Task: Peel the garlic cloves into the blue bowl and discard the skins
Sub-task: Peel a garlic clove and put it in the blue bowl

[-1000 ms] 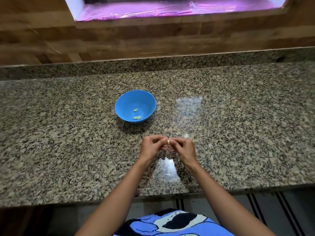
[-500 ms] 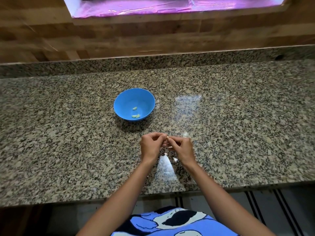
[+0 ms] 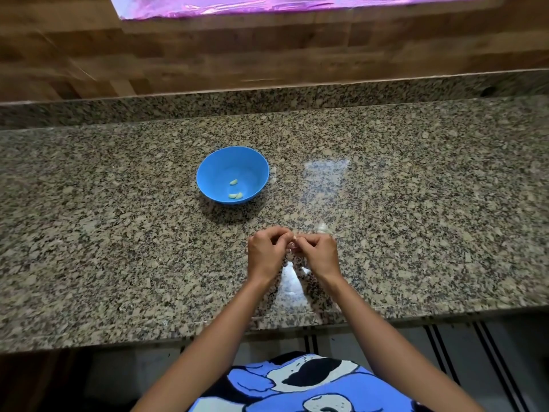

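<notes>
Left hand (image 3: 266,254), right hand (image 3: 320,255) still pinch garlic clove (image 3: 293,244) near blue bowl (image 3: 214,171); three peeled cloves (image 3: 235,195) inside, none added; peeling unfinished.

Both hands up front, centred, knuckles toward camera. Left hand (image 3: 266,251) and right hand (image 3: 319,252) meet at the fingertips, all fingers curled in. Both pinch one small garlic clove (image 3: 294,241) between them, with only a pale sliver of it showing. Wrists roughly level, near each other but apart. Left forearm (image 3: 217,337) and right forearm (image 3: 377,337) are bare and converge in a V toward the hands.
</notes>
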Tool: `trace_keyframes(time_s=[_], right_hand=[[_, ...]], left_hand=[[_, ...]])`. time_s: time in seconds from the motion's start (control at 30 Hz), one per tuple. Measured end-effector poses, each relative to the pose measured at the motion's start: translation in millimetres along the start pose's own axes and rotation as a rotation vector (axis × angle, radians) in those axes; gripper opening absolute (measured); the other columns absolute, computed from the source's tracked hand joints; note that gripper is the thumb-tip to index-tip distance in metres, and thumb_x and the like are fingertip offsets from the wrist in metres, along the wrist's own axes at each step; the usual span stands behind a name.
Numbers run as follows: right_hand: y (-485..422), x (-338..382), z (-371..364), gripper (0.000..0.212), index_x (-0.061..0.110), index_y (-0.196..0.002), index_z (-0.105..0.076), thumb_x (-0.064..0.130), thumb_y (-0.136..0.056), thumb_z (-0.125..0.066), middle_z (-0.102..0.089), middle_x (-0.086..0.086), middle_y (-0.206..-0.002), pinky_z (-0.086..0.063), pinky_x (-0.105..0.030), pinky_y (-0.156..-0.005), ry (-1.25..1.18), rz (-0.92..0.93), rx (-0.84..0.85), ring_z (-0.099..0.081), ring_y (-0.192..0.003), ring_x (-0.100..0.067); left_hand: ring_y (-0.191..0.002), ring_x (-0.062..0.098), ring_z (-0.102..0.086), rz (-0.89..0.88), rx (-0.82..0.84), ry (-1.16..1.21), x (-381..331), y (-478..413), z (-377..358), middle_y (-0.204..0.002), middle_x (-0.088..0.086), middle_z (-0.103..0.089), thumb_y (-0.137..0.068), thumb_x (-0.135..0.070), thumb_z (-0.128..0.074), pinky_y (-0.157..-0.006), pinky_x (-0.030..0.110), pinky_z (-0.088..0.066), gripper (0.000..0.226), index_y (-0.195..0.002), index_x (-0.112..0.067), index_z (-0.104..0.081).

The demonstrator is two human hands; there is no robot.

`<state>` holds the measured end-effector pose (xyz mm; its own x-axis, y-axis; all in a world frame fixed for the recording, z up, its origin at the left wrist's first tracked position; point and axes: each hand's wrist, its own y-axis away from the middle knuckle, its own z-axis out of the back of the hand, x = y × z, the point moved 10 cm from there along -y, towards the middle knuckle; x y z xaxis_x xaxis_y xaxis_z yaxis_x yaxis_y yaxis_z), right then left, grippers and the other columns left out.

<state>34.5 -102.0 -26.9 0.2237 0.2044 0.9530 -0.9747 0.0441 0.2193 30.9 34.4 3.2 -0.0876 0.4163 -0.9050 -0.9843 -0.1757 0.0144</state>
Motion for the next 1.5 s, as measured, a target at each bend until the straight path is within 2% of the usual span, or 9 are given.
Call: trace_keyframes(time_s=[0.2,0.5,0.6,0.8,0.93,1.07,1.2,1.4,1.5], right_hand=[[0,-3,-3,0.015,0.008,-0.08,-0.072,0.004,-0.087,-0.059,-0.071,-0.018,-0.081,-0.056,-0.048,-0.079,-0.147,-0.071,0.084,-0.069,-0.079,-0.035],[4,4,-3,0.013,0.003,-0.081,-0.068,0.004,-0.088,-0.058,-0.069,-0.008,-0.07,-0.056,-0.023,-0.058,-0.253,-0.094,0.125,-0.065,-0.058,-0.015],[6,1,-3,0.007,0.002,-0.083,-0.069,0.005,-0.085,-0.063,-0.069,-0.01,-0.071,-0.056,-0.022,-0.057,-0.244,-0.11,0.141,-0.064,-0.058,-0.016],[9,-10,2,0.009,0.0,-0.084,-0.069,0.006,-0.085,-0.063,-0.068,-0.012,-0.07,-0.054,-0.018,-0.053,-0.308,-0.214,0.095,-0.063,-0.052,-0.012],[9,-7,1,0.009,0.001,-0.083,-0.069,0.005,-0.085,-0.062,-0.068,-0.011,-0.07,-0.055,-0.021,-0.057,-0.264,-0.191,0.16,-0.063,-0.056,-0.014],[10,0,-1,0.008,0.001,-0.085,-0.069,0.006,-0.085,-0.063,-0.069,-0.009,-0.07,-0.055,-0.021,-0.058,-0.312,-0.185,0.183,-0.064,-0.057,-0.013],[9,1,-1,0.009,0.0,-0.085,-0.068,0.006,-0.086,-0.062,-0.068,-0.007,-0.068,-0.055,-0.023,-0.058,-0.317,-0.234,0.169,-0.064,-0.056,-0.014],[9,-5,-3,0.019,-0.003,-0.071,-0.065,0.002,-0.087,-0.058,-0.064,-0.01,-0.063,-0.052,-0.027,-0.053,-0.179,-0.229,0.136,-0.059,-0.052,-0.017],[7,-15,7,0.024,-0.007,-0.072,-0.066,0.01,-0.088,-0.059,-0.066,-0.018,-0.065,-0.053,-0.037,-0.058,0.048,-0.158,0.059,-0.059,-0.054,-0.023]], left_hand=[[-0.07,0.02,-0.069,0.138,0.124,0.224,18,-4,-6,-0.08,0.009,-0.072,-0.085,-0.003,-0.066,-0.068,0.034,-0.059,0.01,-0.089,-0.01,-0.071],[-0.057,0.012,-0.06,0.434,0.179,0.603,33,4,-14,-0.073,0.011,-0.068,-0.085,-0.003,-0.063,-0.056,0.016,-0.052,0.012,-0.093,0.003,-0.069],[-0.061,0.009,-0.059,0.318,0.165,0.377,32,0,-9,-0.08,0.006,-0.07,-0.086,-0.008,-0.065,-0.055,0.014,-0.048,0.013,-0.097,-0.005,-0.071],[-0.083,0.005,-0.067,-0.137,0.189,-0.161,-1,-2,-1,-0.104,-0.006,-0.069,-0.088,-0.011,-0.061,-0.074,0.02,-0.057,0.028,-0.114,-0.019,-0.066],[-0.086,0.005,-0.068,-0.216,0.279,-0.251,-5,-3,-6,-0.103,-0.002,-0.071,-0.085,-0.017,-0.066,-0.079,0.024,-0.057,0.031,-0.116,-0.021,-0.065],[-0.087,0.009,-0.068,-0.029,0.275,0.051,8,-9,-3,-0.093,-0.004,-0.073,-0.081,-0.013,-0.071,-0.077,0.022,-0.055,0.019,-0.098,-0.021,-0.072],[-0.083,0.02,-0.069,0.16,0.306,0.399,15,-3,-10,-0.087,0.003,-0.074,-0.079,-0.007,-0.07,-0.073,0.031,-0.057,0.012,-0.087,-0.017,-0.073],[-0.082,0.016,-0.066,0.517,0.225,0.943,35,12,-29,-0.087,0.006,-0.072,-0.072,-0.015,-0.068,-0.084,0.035,-0.051,0.023,-0.093,-0.007,-0.069],[-0.083,0.012,-0.064,0.528,0.192,1.006,43,8,-25,-0.086,0.003,-0.071,-0.075,-0.016,-0.067,-0.084,0.033,-0.049,0.023,-0.096,-0.009,-0.07]])
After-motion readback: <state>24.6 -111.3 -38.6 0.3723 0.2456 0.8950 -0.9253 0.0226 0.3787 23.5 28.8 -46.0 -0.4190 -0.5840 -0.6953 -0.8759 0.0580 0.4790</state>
